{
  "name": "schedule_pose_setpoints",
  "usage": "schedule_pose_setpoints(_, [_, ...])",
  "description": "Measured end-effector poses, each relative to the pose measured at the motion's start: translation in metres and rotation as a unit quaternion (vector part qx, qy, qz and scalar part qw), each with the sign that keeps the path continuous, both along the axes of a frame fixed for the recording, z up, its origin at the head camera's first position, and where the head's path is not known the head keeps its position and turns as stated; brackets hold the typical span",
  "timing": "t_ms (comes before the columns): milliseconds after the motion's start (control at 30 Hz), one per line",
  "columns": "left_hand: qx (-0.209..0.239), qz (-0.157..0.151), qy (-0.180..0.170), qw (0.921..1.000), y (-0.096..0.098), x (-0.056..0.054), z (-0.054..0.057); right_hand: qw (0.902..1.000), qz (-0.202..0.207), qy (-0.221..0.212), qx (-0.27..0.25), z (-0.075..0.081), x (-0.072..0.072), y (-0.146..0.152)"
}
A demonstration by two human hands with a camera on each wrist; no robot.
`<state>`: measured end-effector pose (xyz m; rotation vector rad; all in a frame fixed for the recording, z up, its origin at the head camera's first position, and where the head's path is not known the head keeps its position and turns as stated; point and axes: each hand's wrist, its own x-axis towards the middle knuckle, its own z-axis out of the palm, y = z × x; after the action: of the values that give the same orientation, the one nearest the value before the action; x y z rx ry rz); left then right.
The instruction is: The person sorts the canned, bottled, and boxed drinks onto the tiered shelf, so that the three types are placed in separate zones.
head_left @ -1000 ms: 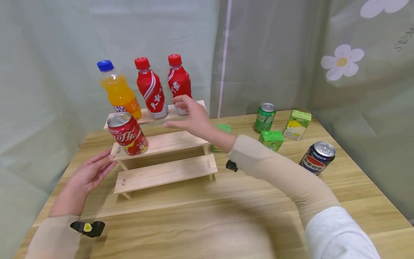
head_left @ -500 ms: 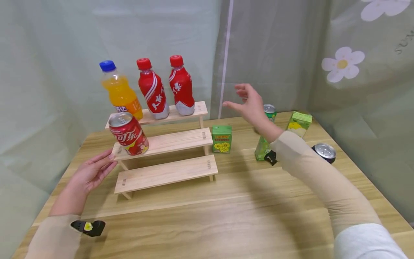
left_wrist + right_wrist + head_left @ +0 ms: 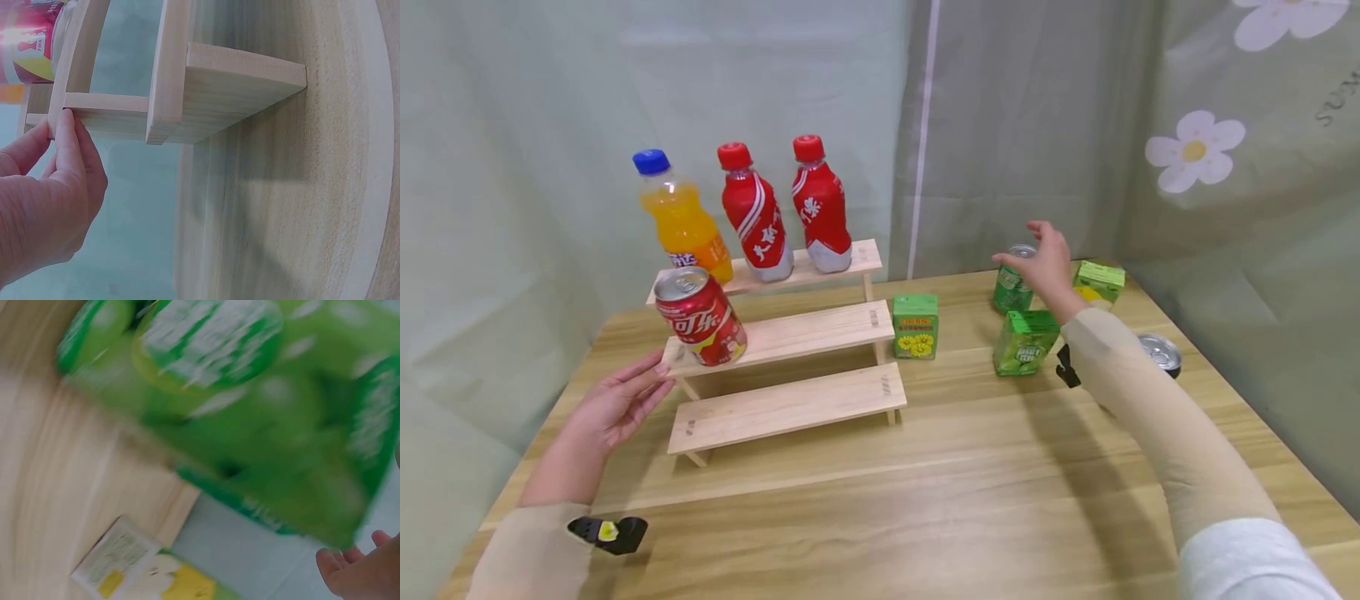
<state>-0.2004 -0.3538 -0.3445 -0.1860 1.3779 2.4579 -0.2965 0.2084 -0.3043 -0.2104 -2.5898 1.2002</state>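
Note:
At the left, my left hand pinches the end of the middle board of a three-tier wooden shelf between thumb and fingers. Just above those fingers, a red cola can stands on that board. Over at the back right, my right hand has its thumb and fingers spread, overlapping the top of a green soda can in the head view. In front of this can stands a green drink carton, which fills much of the right wrist view, blurred.
An orange soda bottle and two red cola bottles line the top tier. Right of the shelf stands a green carton with yellow flowers. A yellow-green carton and a dark can are partly behind the right arm.
My right hand has moved from beside the right cola bottle on the top tier across to the green can at the right. The left hand stays at the shelf.

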Motion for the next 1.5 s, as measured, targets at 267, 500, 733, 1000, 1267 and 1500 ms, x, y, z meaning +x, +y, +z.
schedule_pose_setpoints(267, [0.012, -0.005, 0.015, 0.9998, 0.000, 0.003, -0.005, 0.9969, 0.022, -0.070, 0.028, -0.024, 0.000, 0.017])
schedule_pose_setpoints(500, [-0.003, -0.006, 0.000, 1.0000, 0.002, 0.005, -0.007, 0.9936, 0.053, -0.097, -0.025, -0.043, -0.003, 0.032])
schedule_pose_setpoints(733, [-0.006, -0.008, 0.007, 0.9999, 0.003, 0.005, -0.007, 0.9913, 0.072, -0.101, -0.044, -0.050, -0.006, 0.038])
schedule_pose_setpoints(1000, [0.005, -0.007, 0.012, 0.9999, 0.003, 0.002, -0.006, 0.9931, 0.060, -0.095, -0.033, -0.046, -0.007, 0.040])
schedule_pose_setpoints(1267, [0.008, 0.000, 0.013, 0.9999, 0.003, 0.000, -0.002, 0.9919, 0.083, -0.095, 0.014, -0.035, -0.012, 0.036])
schedule_pose_setpoints(1500, [0.009, 0.002, 0.016, 0.9998, 0.000, 0.000, -0.001, 0.9903, 0.119, -0.069, 0.020, -0.028, -0.014, 0.031])
